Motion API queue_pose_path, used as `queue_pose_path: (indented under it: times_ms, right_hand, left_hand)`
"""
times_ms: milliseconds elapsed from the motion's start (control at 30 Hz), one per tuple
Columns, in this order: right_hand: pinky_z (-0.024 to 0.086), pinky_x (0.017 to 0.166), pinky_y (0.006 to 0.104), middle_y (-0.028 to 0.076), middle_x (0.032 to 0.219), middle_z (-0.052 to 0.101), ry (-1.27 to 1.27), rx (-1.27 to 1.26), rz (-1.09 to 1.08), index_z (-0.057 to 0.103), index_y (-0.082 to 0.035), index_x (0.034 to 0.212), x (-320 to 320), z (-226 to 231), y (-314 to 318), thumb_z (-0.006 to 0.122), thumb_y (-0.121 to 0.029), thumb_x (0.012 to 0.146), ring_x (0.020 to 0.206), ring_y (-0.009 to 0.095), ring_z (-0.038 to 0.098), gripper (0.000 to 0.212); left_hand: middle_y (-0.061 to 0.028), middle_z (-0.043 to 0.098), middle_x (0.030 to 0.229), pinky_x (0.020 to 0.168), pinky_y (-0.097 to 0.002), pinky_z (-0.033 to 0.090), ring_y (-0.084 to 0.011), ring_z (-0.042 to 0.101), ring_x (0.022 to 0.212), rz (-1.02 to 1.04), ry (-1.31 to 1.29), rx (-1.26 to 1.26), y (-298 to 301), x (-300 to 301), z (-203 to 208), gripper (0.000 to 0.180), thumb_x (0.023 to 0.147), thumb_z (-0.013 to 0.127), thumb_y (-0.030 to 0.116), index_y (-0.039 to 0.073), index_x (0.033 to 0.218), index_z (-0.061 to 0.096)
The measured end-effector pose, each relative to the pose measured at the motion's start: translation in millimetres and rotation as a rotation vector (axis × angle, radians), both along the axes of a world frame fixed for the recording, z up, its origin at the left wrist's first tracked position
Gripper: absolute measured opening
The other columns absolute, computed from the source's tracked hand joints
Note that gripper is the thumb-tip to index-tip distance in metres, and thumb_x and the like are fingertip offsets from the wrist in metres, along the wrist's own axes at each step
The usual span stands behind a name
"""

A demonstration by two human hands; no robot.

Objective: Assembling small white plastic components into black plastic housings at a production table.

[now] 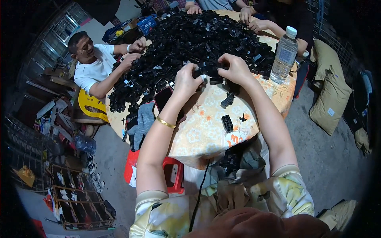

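Observation:
Between my two hands, at the near edge of the pile, is a black plastic part (208, 70). The fingers of my left hand (188, 81) are closed on its left end. My right hand (237, 70) pinches the right end between thumb and fingers. The part's exact kind is too dark to make out. A large heap of similar black plastic parts (190, 41) covers the far side of the table. Nearer to me on the tablecloth lie a small black piece (228, 100), a rectangular black part (227, 124) and a tiny cross-shaped black piece (243, 117).
A clear bottle (284, 56) with a white cap stands right on the flowered tablecloth (194, 137). Beside my left forearm are a phone (163, 97) and a grey glove (144, 118). Co-workers' hands rest around the heap. A red stool (174, 174) stands below; sacks (331, 97) lie right.

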State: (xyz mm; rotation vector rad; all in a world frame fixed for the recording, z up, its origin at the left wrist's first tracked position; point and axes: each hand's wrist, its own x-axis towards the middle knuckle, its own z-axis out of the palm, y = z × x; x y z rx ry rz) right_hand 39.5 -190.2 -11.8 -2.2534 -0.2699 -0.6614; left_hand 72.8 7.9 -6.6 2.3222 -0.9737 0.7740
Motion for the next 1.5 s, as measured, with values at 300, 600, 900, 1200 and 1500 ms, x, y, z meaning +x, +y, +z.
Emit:
queue_pose_path:
  times_ms: [300,600,900,1200,1500]
  right_hand:
    - [0.048,0.065,0.0285,0.010,0.087,0.058,-0.223,-0.004,0.095,0.061,-0.001,0.092,1.4,-6.4,14.1,0.062,-0.009,0.067,0.072,0.020,0.059,0.026]
    - [0.048,0.068,0.0268,0.008,0.096,0.063,-0.173,0.243,0.287,0.063,-0.002,0.096,8.1,-11.7,28.0,0.066,-0.023,0.077,0.079,0.017,0.061,0.029]
    - [0.048,0.071,0.0225,0.004,0.087,0.063,0.072,0.701,0.401,0.058,-0.001,0.095,-2.2,1.0,33.8,0.061,-0.012,0.083,0.080,0.009,0.058,0.017]
    - [0.048,0.066,0.0217,0.002,0.084,0.061,-0.060,0.455,-0.081,0.059,-0.002,0.099,5.4,0.4,14.0,0.066,-0.011,0.078,0.076,0.008,0.057,0.024]
    - [0.048,0.080,0.0257,0.008,0.100,0.057,0.130,1.004,0.230,0.050,0.002,0.118,13.8,-6.7,3.2,0.064,0.003,0.073,0.088,0.013,0.056,0.047]
  left_hand:
    - [-0.0135,0.060,0.091,0.070,-0.0275,0.054,-0.0183,0.063,0.078,-0.349,1.166,-0.769,8.6,-10.8,7.0,0.018,0.087,0.047,0.003,-0.006,0.102,0.050]
    - [-0.0155,0.059,0.098,0.076,-0.0313,0.055,-0.0220,0.064,0.083,-0.503,1.400,-0.733,9.1,-19.5,9.4,0.022,0.090,0.040,0.005,-0.004,0.108,0.049]
    - [-0.0145,0.059,0.095,0.064,-0.0251,0.056,-0.0213,0.065,0.074,-0.459,1.211,-0.934,2.1,-25.7,13.0,0.023,0.089,0.035,-0.003,-0.004,0.106,0.051]
    - [-0.0220,0.043,0.120,0.091,-0.0427,0.040,-0.0350,0.049,0.104,0.115,0.244,-0.241,16.5,0.2,-6.5,0.042,0.072,0.044,-0.008,-0.002,0.113,0.051]
    - [-0.0154,0.054,0.102,0.088,-0.0437,0.039,-0.0317,0.051,0.097,-0.178,0.014,0.300,-27.2,-20.1,-30.7,0.025,0.080,0.048,0.004,0.000,0.103,0.057]
